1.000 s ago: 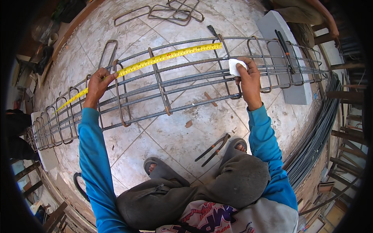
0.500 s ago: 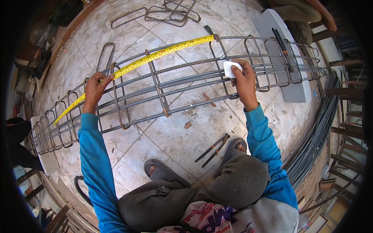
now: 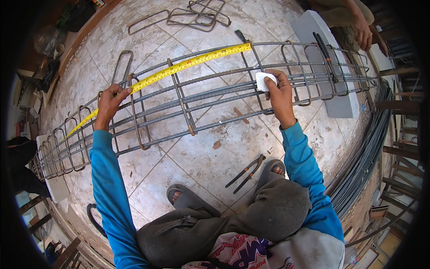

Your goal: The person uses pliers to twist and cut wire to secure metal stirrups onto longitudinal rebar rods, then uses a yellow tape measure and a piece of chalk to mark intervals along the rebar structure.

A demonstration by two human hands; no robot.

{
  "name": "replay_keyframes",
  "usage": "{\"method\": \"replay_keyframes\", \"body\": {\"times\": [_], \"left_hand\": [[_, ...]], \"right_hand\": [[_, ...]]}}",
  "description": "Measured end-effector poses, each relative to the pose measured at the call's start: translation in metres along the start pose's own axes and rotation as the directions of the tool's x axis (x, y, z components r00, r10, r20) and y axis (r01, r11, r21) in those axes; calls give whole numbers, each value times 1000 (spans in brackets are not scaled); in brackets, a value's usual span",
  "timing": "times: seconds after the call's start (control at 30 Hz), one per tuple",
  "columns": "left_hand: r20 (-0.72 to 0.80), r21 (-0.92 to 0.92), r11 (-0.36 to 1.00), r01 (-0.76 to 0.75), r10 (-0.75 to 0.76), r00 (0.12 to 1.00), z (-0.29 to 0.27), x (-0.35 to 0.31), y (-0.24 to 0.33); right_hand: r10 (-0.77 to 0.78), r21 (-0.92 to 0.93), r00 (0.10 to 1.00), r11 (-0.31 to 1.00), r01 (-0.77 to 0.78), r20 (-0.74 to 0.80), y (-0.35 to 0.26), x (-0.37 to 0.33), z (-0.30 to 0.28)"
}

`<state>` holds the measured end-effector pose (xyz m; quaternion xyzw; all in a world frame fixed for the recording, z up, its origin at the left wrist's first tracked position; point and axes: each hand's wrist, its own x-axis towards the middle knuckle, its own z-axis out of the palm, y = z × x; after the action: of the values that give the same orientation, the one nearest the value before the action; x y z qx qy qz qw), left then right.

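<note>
A long cage of steel rebar (image 3: 202, 95) with rectangular stirrups runs across in front of me. Along its far top bar lies a yellow measuring tape (image 3: 204, 58), its right end at a stirrup. My left hand (image 3: 109, 104) pinches the tape against the bar beside a stirrup, and the tape continues down to the left past it. In my right hand (image 3: 281, 96) is a flat white piece (image 3: 265, 82), held between thumb and fingers over the cage; its exact kind I cannot make out. That hand is just nearer to me than the tape's end.
Pincers (image 3: 245, 173) lie on the tiled floor between my feet. Another long-handled tool (image 3: 326, 57) rests on the cage near a grey block (image 3: 342, 105). Loose stirrups (image 3: 197, 17) lie at the far side, a bundle of bars (image 3: 365, 148) at right. Another person's hand (image 3: 363, 33) shows top right.
The tape has slid slightly right along the bar. My right hand has shifted a little left with the white piece. Another person's hand has come down at the top right.
</note>
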<state>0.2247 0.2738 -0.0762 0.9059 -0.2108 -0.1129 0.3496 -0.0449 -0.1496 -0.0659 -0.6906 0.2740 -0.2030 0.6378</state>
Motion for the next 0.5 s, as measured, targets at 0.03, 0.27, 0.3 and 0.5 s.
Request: {"method": "replay_keyframes", "body": {"times": [0.03, 0.27, 0.3, 0.5], "left_hand": [[13, -24, 1000, -4, 4, 1000, -1, 0, -1], [10, -20, 999, 45, -45, 999, 3, 6, 2], [16, -15, 998, 55, -55, 998, 4, 8, 2], [3, 42, 997, 59, -59, 998, 4, 8, 11]], "right_hand": [[3, -12, 1000, 1000, -3, -11, -1, 0, 1], [9, -58, 1000, 998, -9, 4, -2, -1, 3], [6, -59, 1000, 998, -6, 5, -3, -1, 3], [-58, -60, 996, 996, 62, 62, -14, 14, 12]]}}
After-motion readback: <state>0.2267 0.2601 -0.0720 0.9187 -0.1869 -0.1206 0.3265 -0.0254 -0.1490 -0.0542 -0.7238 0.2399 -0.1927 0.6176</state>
